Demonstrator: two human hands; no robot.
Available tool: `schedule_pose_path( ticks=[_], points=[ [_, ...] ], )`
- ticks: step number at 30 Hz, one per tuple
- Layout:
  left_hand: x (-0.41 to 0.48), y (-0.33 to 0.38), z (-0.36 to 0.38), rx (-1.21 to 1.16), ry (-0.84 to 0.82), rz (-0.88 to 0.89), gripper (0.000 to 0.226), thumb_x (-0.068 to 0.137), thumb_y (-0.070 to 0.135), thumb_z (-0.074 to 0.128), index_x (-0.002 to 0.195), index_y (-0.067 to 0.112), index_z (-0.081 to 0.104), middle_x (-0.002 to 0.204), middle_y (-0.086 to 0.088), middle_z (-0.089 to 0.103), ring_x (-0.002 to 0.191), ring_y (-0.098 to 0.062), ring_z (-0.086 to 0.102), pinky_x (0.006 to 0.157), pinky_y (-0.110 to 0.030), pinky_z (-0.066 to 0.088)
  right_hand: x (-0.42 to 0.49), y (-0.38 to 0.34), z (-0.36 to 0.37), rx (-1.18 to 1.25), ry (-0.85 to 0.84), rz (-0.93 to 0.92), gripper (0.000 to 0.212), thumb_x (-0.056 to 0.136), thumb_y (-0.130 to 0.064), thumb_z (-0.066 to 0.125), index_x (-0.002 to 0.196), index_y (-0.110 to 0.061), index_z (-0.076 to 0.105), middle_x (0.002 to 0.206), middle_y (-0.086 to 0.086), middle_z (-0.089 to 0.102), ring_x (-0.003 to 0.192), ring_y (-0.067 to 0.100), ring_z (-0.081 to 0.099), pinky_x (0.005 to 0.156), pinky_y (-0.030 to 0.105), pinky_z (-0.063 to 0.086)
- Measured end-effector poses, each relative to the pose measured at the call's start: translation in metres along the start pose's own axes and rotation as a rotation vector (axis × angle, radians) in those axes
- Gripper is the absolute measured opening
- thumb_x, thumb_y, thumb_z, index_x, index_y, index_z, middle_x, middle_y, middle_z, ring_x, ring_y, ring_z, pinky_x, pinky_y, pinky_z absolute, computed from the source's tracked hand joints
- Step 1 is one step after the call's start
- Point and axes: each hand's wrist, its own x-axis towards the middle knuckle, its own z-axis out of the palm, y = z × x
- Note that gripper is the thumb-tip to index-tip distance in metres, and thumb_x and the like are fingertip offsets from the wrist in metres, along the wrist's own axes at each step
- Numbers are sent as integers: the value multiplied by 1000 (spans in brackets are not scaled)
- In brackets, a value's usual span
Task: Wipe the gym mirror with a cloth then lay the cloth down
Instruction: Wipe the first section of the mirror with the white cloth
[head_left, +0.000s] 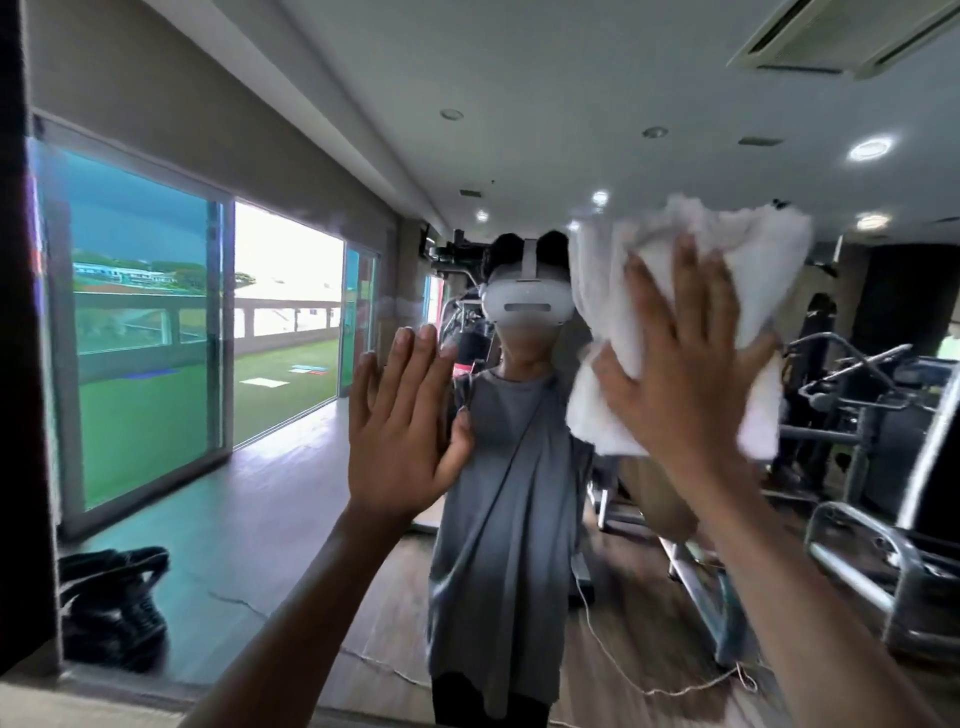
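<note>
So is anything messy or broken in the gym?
Nothing looks broken. The right hand presses a white cloth flat on the mirror, and the left hand rests open beside it. In the reflection a pale cord trails loose across the floor, and a black bag slumps by the window.
</note>
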Motion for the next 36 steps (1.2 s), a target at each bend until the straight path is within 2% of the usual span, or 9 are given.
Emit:
schedule_pose_path(
  ticks=[2,6,11,15,19,22,27,31,36],
  points=[
    [-1,-3,-2,-11,6,9,59,94,30,50,147,5,47,158,-14,37,150,-30,31,122,-52,19,15,-45,4,35,42,-20,77,88,-61,35,157,-27,27,166,8,16,151,26,15,106,66,19],
    [-1,-7,-3,-34,57,-149,55,92,30,45,137,0,54,152,-20,45,147,-29,35,121,-47,20,-7,-108,16,-12,14,-360,71,94,-52,35,158,-25,24,166,9,15,153,27,13,107,59,21],
    [-4,-7,-8,-73,2,-190,54,93,30,44,139,2,52,155,-16,42,150,-25,31,122,-41,18,-56,-52,18,6,-58,-514,72,86,-49,44,154,-32,33,165,1,20,152,21,18,104,60,27],
    [-2,-33,-29,-63,-97,-60,50,90,29,45,132,5,60,154,-11,44,144,-21,38,114,-32,24,-37,-1,7,18,-62,-208,76,82,-56,41,153,-33,30,165,4,18,149,25,20,101,65,27],
    [1,-86,-44,44,-114,-66,50,90,32,44,135,12,53,152,-14,47,137,-25,42,104,-40,29,18,-69,4,76,32,26,73,87,-56,39,155,-29,31,165,7,18,151,27,17,104,70,21],
    [-3,-129,-53,72,-70,-259,55,94,37,37,139,9,50,154,-15,44,142,-27,37,108,-42,25,20,-131,12,-7,42,-239,74,87,-54,38,156,-27,30,165,8,20,151,28,18,107,61,18],
    [-30,-188,-67,169,-142,-150,61,104,50,18,158,21,25,165,-12,24,153,-26,17,122,-37,0,-40,-125,29,-122,-30,-771,78,84,-55,48,156,-31,28,165,4,19,153,23,12,109,61,20],
    [-44,-196,-59,163,-151,-124,61,105,45,17,160,18,20,167,-14,16,155,-29,10,125,-47,0,-13,-95,18,-80,-38,-474,88,75,-52,68,153,-34,29,162,3,23,148,23,20,101,64,28],
    [-47,-202,-54,149,-114,-100,62,99,38,31,158,17,28,167,-13,18,155,-29,11,124,-48,2,47,-184,14,-29,66,-111,75,89,-56,37,157,-29,24,166,7,13,152,27,13,108,61,14]
  ],
)
